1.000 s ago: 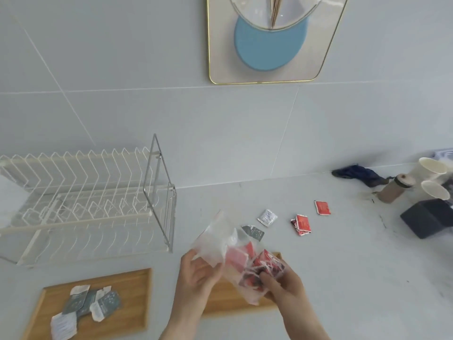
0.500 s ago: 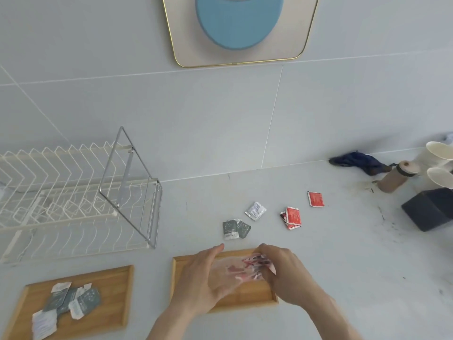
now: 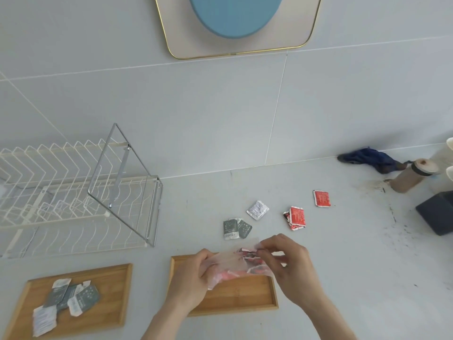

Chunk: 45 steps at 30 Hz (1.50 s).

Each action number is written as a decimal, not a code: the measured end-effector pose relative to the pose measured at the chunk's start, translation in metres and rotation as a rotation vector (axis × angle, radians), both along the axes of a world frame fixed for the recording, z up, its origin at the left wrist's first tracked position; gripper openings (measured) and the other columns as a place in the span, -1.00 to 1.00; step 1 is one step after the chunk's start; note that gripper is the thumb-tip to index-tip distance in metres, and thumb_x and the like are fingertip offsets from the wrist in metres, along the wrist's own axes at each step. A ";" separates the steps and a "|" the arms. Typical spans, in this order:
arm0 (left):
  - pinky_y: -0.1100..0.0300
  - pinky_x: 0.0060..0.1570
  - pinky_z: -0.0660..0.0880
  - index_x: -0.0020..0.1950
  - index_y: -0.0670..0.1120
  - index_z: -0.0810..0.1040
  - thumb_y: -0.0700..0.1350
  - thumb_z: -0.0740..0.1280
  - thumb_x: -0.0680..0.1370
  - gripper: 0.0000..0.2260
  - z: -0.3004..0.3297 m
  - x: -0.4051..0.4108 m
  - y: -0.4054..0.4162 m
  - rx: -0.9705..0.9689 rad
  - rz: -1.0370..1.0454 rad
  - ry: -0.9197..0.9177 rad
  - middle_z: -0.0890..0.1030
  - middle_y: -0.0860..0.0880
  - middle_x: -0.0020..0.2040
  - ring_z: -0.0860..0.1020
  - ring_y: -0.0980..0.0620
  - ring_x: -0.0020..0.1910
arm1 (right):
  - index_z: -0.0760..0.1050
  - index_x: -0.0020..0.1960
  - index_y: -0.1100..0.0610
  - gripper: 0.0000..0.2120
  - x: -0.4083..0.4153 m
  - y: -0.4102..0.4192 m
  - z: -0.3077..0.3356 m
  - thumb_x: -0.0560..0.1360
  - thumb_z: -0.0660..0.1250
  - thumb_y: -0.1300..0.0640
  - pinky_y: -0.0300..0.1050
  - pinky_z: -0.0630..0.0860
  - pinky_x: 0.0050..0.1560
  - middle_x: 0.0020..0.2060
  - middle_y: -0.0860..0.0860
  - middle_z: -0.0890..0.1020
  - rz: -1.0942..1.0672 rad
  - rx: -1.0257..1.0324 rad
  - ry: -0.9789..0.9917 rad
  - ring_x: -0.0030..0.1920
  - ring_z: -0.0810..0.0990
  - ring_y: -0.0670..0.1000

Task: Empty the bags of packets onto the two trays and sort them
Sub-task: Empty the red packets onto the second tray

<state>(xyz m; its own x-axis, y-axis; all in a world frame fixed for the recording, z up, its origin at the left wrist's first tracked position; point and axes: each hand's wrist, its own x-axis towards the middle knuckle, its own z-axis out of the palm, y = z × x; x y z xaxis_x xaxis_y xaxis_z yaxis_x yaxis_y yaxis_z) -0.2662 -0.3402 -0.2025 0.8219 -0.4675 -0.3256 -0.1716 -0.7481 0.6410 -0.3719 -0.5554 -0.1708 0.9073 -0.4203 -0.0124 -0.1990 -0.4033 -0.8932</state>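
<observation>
A clear plastic bag (image 3: 230,265) with red packets inside is held over the right wooden tray (image 3: 245,296). My left hand (image 3: 191,278) grips the bag's left end and my right hand (image 3: 288,267) pinches its right end by the red packets. The left wooden tray (image 3: 110,305) holds several grey and white packets (image 3: 66,300). Loose on the counter beyond the bag lie two grey packets (image 3: 235,228), a white packet (image 3: 257,209), a small pile of red packets (image 3: 295,218) and a single red packet (image 3: 321,198).
A white wire dish rack (image 3: 73,192) stands at the left against the wall. At the right are a dark blue cloth (image 3: 367,158), a tan bottle lying on its side (image 3: 414,176), a black box (image 3: 436,212) and paper cups at the frame edge.
Both hands have lowered the bag from chest height down over the right tray and spread it flatter. The view has tilted down and shifted right.
</observation>
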 end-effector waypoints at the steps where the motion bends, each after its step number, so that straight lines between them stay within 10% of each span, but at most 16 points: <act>1: 0.38 -0.28 0.40 -0.17 0.16 0.47 -0.02 0.36 0.56 -0.86 -0.002 0.000 0.000 0.021 -0.012 0.004 0.65 0.19 -0.25 0.57 0.23 -0.23 | 0.66 -0.13 -0.05 -0.79 0.001 0.002 0.000 0.49 0.47 0.27 -0.09 0.66 -0.19 -0.22 -0.08 0.65 0.023 -0.048 -0.003 -0.18 0.70 -0.03; 10: 0.30 -0.10 0.50 -0.02 0.17 0.52 -0.01 0.35 0.56 -0.94 -0.004 0.001 -0.008 0.009 -0.080 -0.012 0.67 0.26 -0.14 0.60 0.30 -0.09 | 0.65 -0.16 -0.01 -0.90 0.006 0.005 0.007 0.48 0.48 0.17 -0.16 0.55 -0.22 -0.29 -0.10 0.64 0.062 -0.182 -0.070 -0.26 0.61 -0.09; 14: 0.30 -0.08 0.53 -0.08 0.13 0.55 -0.15 0.33 0.58 -0.84 -0.006 0.002 -0.011 -0.069 -0.058 0.021 0.69 0.28 -0.15 0.63 0.32 -0.08 | 0.61 0.04 -0.12 -0.74 0.003 -0.001 0.000 0.39 0.56 0.02 -0.40 0.43 0.01 -0.04 -0.20 0.65 0.042 0.009 0.062 0.04 0.60 -0.19; 17: 0.09 -0.12 0.56 -0.09 0.13 0.53 -0.10 0.29 0.59 -0.86 -0.006 -0.001 -0.012 -0.084 -0.034 0.048 0.69 0.17 -0.20 0.64 0.17 -0.17 | 0.47 0.26 -0.21 -0.34 -0.002 -0.005 -0.024 0.21 0.61 -0.14 -0.19 0.56 0.13 0.11 -0.23 0.63 0.157 0.085 0.361 0.11 0.61 -0.20; 19: 0.03 -0.11 0.55 -0.10 0.11 0.52 -0.06 0.27 0.61 -0.89 -0.006 -0.001 -0.011 -0.105 -0.012 0.038 0.68 0.09 -0.23 0.63 0.11 -0.20 | 0.57 0.07 -0.23 -0.58 -0.008 -0.006 -0.036 0.27 0.58 0.03 -0.03 0.65 -0.01 -0.08 -0.18 0.72 0.157 0.059 0.400 -0.09 0.68 -0.11; 23: 0.10 -0.04 0.54 -0.09 0.05 0.55 -0.09 0.29 0.62 -0.89 -0.005 0.003 -0.007 -0.130 0.026 0.058 0.68 0.08 -0.20 0.64 0.14 -0.14 | 0.53 -0.30 -0.16 -0.64 -0.012 -0.011 -0.032 0.48 0.44 0.28 -0.25 0.56 -0.20 -0.31 -0.25 0.68 0.004 -0.062 0.263 -0.21 0.66 -0.12; 28: 0.40 -0.13 0.47 -0.07 -0.01 0.54 -0.14 0.32 0.61 -0.92 -0.003 0.003 -0.007 -0.125 0.046 0.078 0.70 0.12 -0.19 0.63 0.32 -0.13 | 0.67 -0.10 -0.02 -0.73 -0.005 -0.006 0.000 0.50 0.39 0.35 -0.28 0.57 0.04 -0.17 -0.13 0.72 0.000 -0.008 0.050 -0.06 0.70 -0.08; 32: 0.13 -0.03 0.55 -0.09 0.09 0.49 -0.06 0.30 0.60 -0.91 -0.004 0.000 -0.006 -0.068 0.033 0.065 0.72 0.16 -0.14 0.65 0.22 -0.10 | 0.66 -0.05 -0.06 -0.70 -0.005 -0.001 0.011 0.48 0.43 0.35 -0.30 0.56 -0.03 -0.17 -0.09 0.71 0.025 -0.036 -0.027 -0.04 0.69 -0.07; 45: 0.26 -0.05 0.52 -0.16 0.13 0.45 -0.02 0.32 0.61 -0.85 0.011 -0.007 -0.007 -0.095 0.060 0.003 0.69 0.28 -0.13 0.62 0.34 -0.05 | 0.67 -0.05 0.04 -0.74 -0.003 0.005 0.047 0.44 0.48 0.39 -0.48 0.48 -0.10 -0.17 -0.22 0.69 -0.032 -0.166 -0.185 -0.10 0.68 -0.19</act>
<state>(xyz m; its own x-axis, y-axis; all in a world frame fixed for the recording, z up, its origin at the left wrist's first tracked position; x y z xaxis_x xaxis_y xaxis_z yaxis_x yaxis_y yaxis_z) -0.2729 -0.3469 -0.1914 0.8484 -0.4463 -0.2845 -0.1263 -0.6927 0.7100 -0.3745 -0.5500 -0.1242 0.8740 -0.4311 0.2243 -0.0533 -0.5438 -0.8375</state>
